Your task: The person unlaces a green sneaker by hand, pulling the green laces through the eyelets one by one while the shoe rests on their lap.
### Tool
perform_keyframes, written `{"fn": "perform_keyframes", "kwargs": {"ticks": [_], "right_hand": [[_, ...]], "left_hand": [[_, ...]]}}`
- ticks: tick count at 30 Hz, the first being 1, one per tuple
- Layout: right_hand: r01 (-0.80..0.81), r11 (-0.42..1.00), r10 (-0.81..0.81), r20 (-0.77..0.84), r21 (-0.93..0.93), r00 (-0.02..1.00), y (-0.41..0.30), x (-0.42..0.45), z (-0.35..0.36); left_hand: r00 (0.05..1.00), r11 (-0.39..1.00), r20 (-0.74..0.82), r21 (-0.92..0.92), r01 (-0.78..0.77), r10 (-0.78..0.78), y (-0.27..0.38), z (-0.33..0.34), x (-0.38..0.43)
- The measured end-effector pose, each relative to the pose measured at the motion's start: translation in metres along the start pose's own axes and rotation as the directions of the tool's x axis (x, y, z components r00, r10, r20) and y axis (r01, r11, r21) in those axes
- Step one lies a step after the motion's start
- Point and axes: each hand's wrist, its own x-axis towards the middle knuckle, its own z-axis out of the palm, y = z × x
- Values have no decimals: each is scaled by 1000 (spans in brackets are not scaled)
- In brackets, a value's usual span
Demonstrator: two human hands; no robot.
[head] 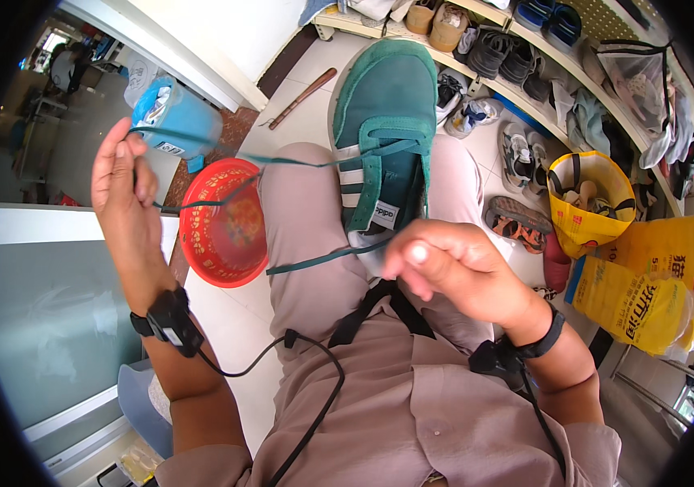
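Observation:
A green Adidas sneaker (386,91) with white side stripes rests between my knees, toe pointing away from me. Its lace runs through the eyelets nearest the toe; several eyelets closer to the ankle hold no lace. My left hand (125,176), raised at the left, grips a stretch of the green lace (298,162), which reaches across to the shoe. Another strand hangs from that hand over a red basin. Near the shoe's heel, my right hand (444,268) pinches a lace piece (316,262) whose free end points left over my thigh. The right fingertips are slightly blurred.
The red plastic basin (201,243) stands left of my knee, with a blue trash bin (191,125) behind it. A brown stick (303,97) lies on the floor. Shoe racks (377,29) curve along the right, near a yellow bag (578,222) and sandals (517,216).

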Motion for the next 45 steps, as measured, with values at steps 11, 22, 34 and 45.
{"fn": "perform_keyframes", "kwargs": {"ticks": [11,22,34,45], "right_hand": [[466,847,-482,-1,-256,876,-23,49,53],[188,965,-219,-168,-184,961,4,18,22],[264,871,-393,-267,-415,880,11,29,14],[35,984,-137,-606,-177,784,17,30,7]], "left_hand": [[854,702,495,-665,255,160,61,115,-59],[976,971,-96,-114,-208,198,29,40,9],[630,942,770,278,-188,-101,19,123,-77],[824,894,541,436,-103,-169,1,110,-77]]}}
